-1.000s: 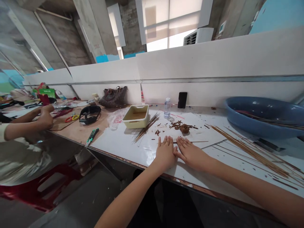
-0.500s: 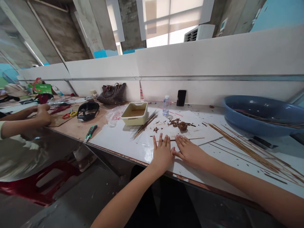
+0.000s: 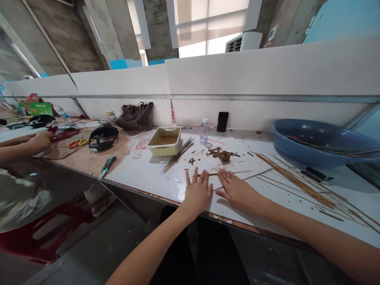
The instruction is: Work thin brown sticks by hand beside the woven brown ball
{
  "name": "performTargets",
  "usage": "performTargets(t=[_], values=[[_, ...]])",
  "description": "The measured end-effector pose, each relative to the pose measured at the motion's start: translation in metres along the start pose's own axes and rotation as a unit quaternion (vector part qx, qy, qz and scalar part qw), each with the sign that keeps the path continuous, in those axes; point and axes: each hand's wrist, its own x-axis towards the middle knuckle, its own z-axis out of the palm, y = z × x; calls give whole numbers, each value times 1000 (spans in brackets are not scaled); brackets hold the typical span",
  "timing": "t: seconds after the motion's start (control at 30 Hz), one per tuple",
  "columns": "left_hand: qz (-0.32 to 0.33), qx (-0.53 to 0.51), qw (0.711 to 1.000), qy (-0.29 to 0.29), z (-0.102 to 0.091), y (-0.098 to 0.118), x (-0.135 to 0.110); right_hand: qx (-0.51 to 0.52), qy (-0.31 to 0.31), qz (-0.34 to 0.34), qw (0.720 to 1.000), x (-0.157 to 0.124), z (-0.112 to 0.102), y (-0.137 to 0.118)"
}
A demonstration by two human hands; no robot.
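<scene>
My left hand (image 3: 197, 194) lies flat on the white table covering, fingers spread. Beside it on the right, my right hand (image 3: 239, 190) is also flat, its thumb apart from the fingers. Under the fingertips of both runs a thin stick (image 3: 214, 174), partly hidden, with a thicker brown coating between the hands and a bare end reaching right. Just beyond sit a brown doughy lump (image 3: 225, 156) and several small brown rolled pieces (image 3: 212, 151). A dark bundle of thin sticks (image 3: 179, 155) fans out at the left, and a tan bundle of sticks (image 3: 293, 180) lies to the right.
A pale yellow tub (image 3: 160, 150) holds brownish liquid. Behind stand a clear bottle (image 3: 204, 132) and a black phone (image 3: 222, 121). A large blue basin (image 3: 311, 152) with sticks is at right. Green-handled cutters (image 3: 107, 167) lie left, near a co-worker's hand (image 3: 43, 140).
My left hand has shifted slightly left, away from my right hand, so a gap with the coated stick shows between them. The whole view has swung a little to the right.
</scene>
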Motion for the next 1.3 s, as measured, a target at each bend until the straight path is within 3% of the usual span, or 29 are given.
performTargets(t=[0.1, 0.3, 0.53, 0.73, 0.8, 0.97, 1.07, 1.2, 1.3], values=[[-5, 3, 1000, -8, 0, -1, -7, -6, 5, -5, 1000, -5, 5, -1], [-49, -10, 998, -37, -12, 2, 21, 4, -17, 21, 1000, 24, 2, 16], [-22, -20, 1000, -3, -5, -1, -12, 6, -5, -20, 1000, -7, 12, 12], [-52, -5, 998, -17, -9, -5, 16, 13, -22, 5, 1000, 19, 7, 18], [-40, 5, 999, -2, -9, -4, 9, 12, -14, -1, 1000, 11, 8, 15], [1, 12, 1000, 19, -5, 7, -38, 13, -1, -15, 1000, -33, 9, -2], [10, 12, 1000, 17, -5, 14, -50, 17, 10, -15, 1000, -40, 2, -10], [40, 12, 999, -1, -2, 23, -24, 50, 14, -23, 998, -16, -12, -10], [40, -3, 999, -31, 3, 26, 5, 66, -25, -1, 997, 4, -17, -4]])
